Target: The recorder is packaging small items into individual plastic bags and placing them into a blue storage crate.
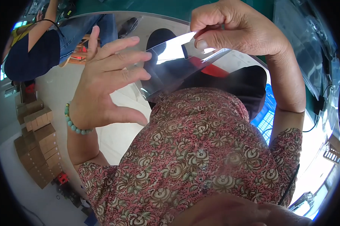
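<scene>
A clear, glossy plastic sheet (170,51) is held up in front of my body, tilted and reflecting bright light. My right hand (239,32) pinches its upper right end between thumb and bent fingers. To the left, my left hand (106,79) is open, its fingers spread and thumb apart, with a green bead bracelet (69,120) at the wrist. Its fingertips come close to the sheet's left edge; whether they touch it I cannot tell. Through the sheet, dark shapes and a red patch (211,71) show.
A green work surface (158,7) runs along the far side. Several clear plastic sheets (302,41) lie at the right, near a black cable (320,105). A blue crate (266,113) stands low at my right. Cardboard boxes (42,147) are stacked at the left. Another person (36,56) is at the far left.
</scene>
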Demonstrator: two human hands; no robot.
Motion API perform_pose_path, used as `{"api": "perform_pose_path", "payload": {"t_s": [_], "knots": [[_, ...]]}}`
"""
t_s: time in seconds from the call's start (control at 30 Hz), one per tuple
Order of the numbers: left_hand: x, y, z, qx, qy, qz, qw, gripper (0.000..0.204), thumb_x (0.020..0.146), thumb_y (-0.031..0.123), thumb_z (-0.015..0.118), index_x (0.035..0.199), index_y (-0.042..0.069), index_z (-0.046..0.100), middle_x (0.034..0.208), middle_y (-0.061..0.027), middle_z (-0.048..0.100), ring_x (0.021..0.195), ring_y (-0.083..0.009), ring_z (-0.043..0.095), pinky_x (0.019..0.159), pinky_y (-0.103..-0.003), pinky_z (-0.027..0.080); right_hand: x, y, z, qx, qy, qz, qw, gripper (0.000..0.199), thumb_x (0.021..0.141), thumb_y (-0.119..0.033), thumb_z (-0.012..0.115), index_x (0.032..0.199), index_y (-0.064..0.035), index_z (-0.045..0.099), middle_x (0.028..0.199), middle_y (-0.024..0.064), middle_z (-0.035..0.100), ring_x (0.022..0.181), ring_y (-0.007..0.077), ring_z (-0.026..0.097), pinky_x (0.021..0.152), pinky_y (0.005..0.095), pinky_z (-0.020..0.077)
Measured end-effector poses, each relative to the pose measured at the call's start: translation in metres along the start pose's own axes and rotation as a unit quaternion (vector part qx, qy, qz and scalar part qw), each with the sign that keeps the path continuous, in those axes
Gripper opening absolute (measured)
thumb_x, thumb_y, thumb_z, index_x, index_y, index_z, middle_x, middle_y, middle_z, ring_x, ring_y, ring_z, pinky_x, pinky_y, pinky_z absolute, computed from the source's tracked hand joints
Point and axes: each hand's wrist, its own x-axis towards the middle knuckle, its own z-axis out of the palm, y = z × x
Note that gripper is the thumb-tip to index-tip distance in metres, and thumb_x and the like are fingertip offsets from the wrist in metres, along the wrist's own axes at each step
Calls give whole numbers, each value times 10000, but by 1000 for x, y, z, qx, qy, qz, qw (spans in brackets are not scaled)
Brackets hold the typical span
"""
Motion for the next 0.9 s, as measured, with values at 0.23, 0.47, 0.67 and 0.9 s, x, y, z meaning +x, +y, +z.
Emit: {"api": "perform_pose_path", "payload": {"t_s": [0.23, 0.47, 0.67, 0.9], "knots": [[-12, -7, 40, -85, 126, -57, 987, 185, 779, 250, 789, 752, 92, 696, 885, -31, 716, 1067, -244, 633, 1189, -519, 125, 12, 14, 1, 4, 61, 76, 995, 206, 927, -184, 728, 907, -15, 613, 762, -25, 536, 704, 65, 469, 618, 240, 406], [-9, -6, 51, -40, 254, -48, 965, 160, 774, 209, 791, 742, 93, 685, 752, -9, 667, 854, -205, 630, 1155, -490, 224, 47, 28, -1, -255, 168, -502, 809, 267, 846, -176, 787, 931, -11, 594, 864, 66, 573, 755, 203, 563, 667, 334, 460], [20, 16, 64, 238, 393, -46, 887, 199, 736, 241, 822, 735, 115, 668, 625, 24, 542, 620, -169, 510, 814, -380, 357, 12, -32, 36, -393, 208, -115, 888, 396, 801, -128, 737, 1165, -147, 581, 1215, 75, 526, 1096, 305, 553, 886, 475, 474], [55, 21, 83, 170, 457, -53, 872, 159, 754, 146, 750, 683, 108, 612, 578, -13, 515, 532, -216, 507, 658, -375, 346, 12, 8, 75, -504, 273, -152, 806, 710, 726, -48, 707, 1380, -274, 547, 1529, 75, 400, 1325, 359, 469, 1046, 558, 437]]}}
